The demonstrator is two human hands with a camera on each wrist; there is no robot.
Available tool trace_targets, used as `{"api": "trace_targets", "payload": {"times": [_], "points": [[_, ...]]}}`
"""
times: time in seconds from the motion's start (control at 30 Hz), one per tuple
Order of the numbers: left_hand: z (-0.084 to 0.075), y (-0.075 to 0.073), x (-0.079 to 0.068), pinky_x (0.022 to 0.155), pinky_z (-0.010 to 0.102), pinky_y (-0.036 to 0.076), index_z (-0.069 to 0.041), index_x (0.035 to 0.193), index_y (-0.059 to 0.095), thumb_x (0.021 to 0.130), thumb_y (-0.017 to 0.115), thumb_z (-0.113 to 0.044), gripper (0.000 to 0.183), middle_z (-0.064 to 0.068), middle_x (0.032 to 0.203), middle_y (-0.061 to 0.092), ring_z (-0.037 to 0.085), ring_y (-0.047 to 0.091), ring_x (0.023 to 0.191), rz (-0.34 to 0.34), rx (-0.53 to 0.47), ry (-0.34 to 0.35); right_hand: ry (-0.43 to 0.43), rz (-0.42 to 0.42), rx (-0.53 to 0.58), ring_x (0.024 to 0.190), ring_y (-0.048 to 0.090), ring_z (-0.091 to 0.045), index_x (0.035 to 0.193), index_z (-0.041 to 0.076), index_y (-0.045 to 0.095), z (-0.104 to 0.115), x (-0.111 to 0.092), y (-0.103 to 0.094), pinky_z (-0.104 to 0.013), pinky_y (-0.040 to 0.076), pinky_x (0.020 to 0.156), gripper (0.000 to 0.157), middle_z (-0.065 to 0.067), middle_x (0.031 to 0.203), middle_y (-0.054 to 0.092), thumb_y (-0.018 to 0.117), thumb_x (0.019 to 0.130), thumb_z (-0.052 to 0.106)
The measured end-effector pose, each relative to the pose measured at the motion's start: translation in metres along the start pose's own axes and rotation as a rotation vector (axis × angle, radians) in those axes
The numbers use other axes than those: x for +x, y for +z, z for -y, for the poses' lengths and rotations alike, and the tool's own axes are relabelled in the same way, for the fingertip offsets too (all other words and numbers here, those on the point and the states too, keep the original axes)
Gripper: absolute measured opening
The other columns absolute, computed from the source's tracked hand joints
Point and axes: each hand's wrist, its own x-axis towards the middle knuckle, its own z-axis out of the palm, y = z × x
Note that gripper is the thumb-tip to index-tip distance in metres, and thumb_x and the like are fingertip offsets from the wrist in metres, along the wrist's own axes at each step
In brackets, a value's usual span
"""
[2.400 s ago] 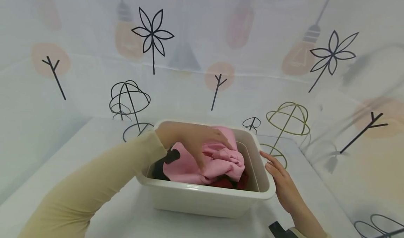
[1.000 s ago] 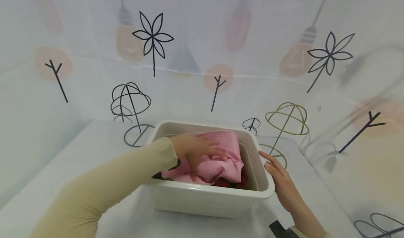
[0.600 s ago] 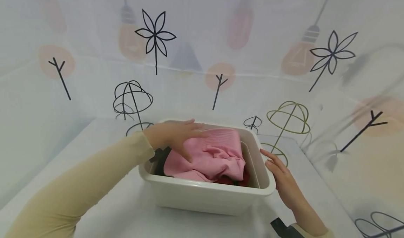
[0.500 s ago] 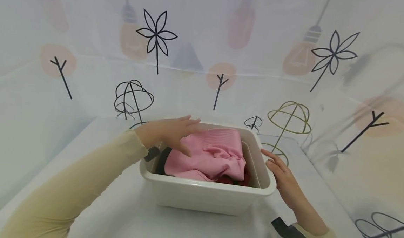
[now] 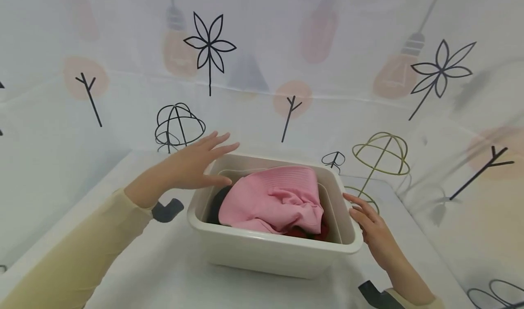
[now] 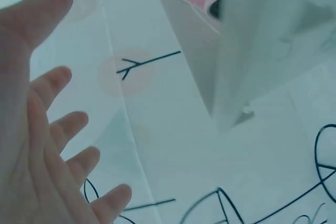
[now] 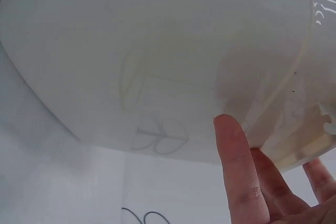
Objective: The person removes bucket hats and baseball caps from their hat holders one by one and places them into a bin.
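Observation:
My left hand (image 5: 186, 168) hovers above and left of a white plastic bin (image 5: 262, 250), fingers spread and holding nothing. In the left wrist view its fingers (image 6: 79, 124) are apart from the bin. A crumpled pink cloth item (image 5: 270, 202) lies in the bin, with close stitched rows along one side, like a hat brim. Under it show a dark item (image 5: 217, 204) and a red cloth (image 5: 296, 231), both mostly hidden. My right hand (image 5: 378, 238) rests against the bin's right rim with extended fingers; in the right wrist view its thumb (image 7: 239, 171) touches the outer wall.
The bin stands on a white table (image 5: 163, 259). Behind and beside it hangs a pale backdrop (image 5: 254, 118) printed with flowers, bulbs and line drawings. A dark strap (image 5: 168, 210) sits at my left wrist, another strap (image 5: 378, 295) at my right.
My left hand has come off the pink cloth item and moved left and up out of the bin. The cloth item lies flatter, its stitched side uppermost. My right hand stays at the rim.

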Motion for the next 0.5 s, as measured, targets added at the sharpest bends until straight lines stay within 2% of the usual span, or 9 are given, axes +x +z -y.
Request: {"api": "trace_targets", "payload": {"times": [0.2, 0.37, 0.5], "points": [[0.017, 0.017, -0.02, 0.105, 0.057, 0.019, -0.02, 0.149, 0.024, 0.085, 0.056, -0.057, 0.081, 0.01, 0.154, 0.014, 0.035, 0.009, 0.139, -0.158, 0.008, -0.102, -0.007, -0.005, 0.016, 0.095, 0.061, -0.011, 0.141, 0.014, 0.035, 0.0, -0.002, -0.002, -0.031, 0.051, 0.073, 0.041, 0.005, 0.114, 0.055, 0.036, 0.102, 0.025], [0.021, 0.032, -0.029, 0.105, 0.057, 0.02, -0.016, 0.148, 0.027, 0.087, 0.058, -0.049, 0.076, 0.015, 0.152, 0.017, 0.039, 0.014, 0.137, -0.289, 0.032, -0.18, -0.047, 0.003, 0.07, 0.099, 0.06, -0.01, 0.141, 0.012, 0.035, 0.0, -0.001, -0.004, -0.029, 0.051, 0.075, 0.041, 0.005, 0.115, 0.055, 0.031, 0.103, 0.025], [0.024, 0.043, -0.039, 0.105, 0.057, 0.019, -0.011, 0.147, 0.028, 0.09, 0.057, -0.043, 0.072, 0.019, 0.151, 0.017, 0.041, 0.013, 0.136, -0.342, 0.021, -0.215, -0.07, -0.008, 0.084, 0.098, 0.06, -0.009, 0.141, 0.014, 0.034, -0.002, -0.001, -0.004, -0.028, 0.051, 0.074, 0.04, 0.006, 0.114, 0.055, 0.028, 0.103, 0.024]]}}
